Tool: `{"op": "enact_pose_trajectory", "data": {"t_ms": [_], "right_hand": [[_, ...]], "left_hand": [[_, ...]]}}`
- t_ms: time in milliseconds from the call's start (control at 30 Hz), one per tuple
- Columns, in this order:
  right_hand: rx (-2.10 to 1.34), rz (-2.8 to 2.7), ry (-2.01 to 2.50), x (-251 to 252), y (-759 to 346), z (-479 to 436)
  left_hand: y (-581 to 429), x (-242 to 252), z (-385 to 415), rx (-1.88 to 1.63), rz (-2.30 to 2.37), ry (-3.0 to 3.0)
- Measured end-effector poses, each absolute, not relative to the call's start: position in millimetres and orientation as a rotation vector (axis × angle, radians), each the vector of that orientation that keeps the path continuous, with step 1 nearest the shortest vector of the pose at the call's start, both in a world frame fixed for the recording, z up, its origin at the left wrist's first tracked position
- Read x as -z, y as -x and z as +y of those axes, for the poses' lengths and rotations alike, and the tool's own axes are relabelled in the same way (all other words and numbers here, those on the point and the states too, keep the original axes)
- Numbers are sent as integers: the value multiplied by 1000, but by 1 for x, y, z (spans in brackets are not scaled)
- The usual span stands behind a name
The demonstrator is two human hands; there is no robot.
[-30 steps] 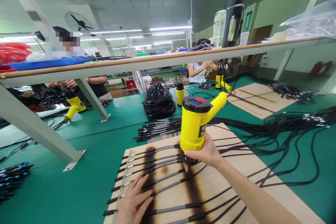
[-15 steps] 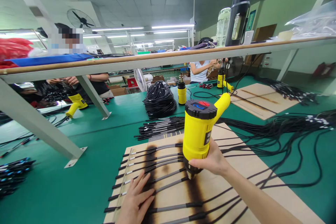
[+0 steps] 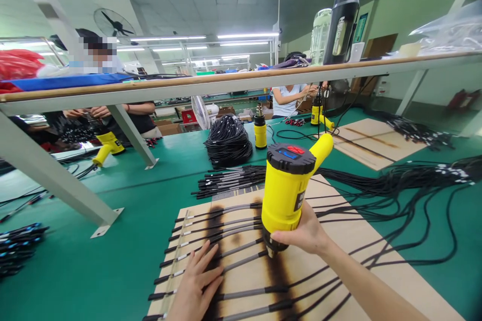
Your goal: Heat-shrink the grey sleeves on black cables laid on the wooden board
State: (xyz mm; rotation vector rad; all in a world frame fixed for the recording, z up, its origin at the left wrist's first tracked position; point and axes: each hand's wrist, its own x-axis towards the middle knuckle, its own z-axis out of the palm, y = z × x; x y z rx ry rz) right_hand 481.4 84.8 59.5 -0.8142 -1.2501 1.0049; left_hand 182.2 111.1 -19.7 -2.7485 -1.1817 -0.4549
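My right hand (image 3: 307,230) is wrapped round the lower body of a yellow and black heat gun (image 3: 283,195). Its metal nozzle points down, close over the cable ends on a scorched wooden board (image 3: 320,271). Black cables with grey sleeves (image 3: 241,261) lie side by side across the board, their left tips along a thin strip (image 3: 176,256). With fingers spread, my left hand (image 3: 198,283) rests on several of these cables at the left of the board.
Behind the board lie a bundle of sleeved cables (image 3: 226,180) and a large black cable coil (image 3: 228,141). Another heat gun (image 3: 259,130) stands upright nearby. A shelf (image 3: 226,80) crosses above the green table (image 3: 124,261). Co-workers handle cables at the far side.
The heat gun has shifted very slightly, its handle a little to the right. Both hands keep nearly the same pose, and the view has moved a touch.
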Motion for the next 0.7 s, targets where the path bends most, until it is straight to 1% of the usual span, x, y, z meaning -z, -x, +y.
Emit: {"op": "enact_pose_trajectory", "data": {"t_ms": [167, 400, 567, 700], "right_hand": [[-956, -1239, 816, -65, -482, 99], [-967, -1225, 863, -55, -483, 87], [-966, -1208, 819, -64, -481, 98], [-1013, -1200, 810, -65, -475, 83]], "left_hand": [[-182, 18, 110, 477, -1156, 2734], [-172, 21, 106, 499, -1185, 2743], [-176, 14, 103, 570, -1186, 2766], [-172, 14, 96, 572, -1179, 2779]]}}
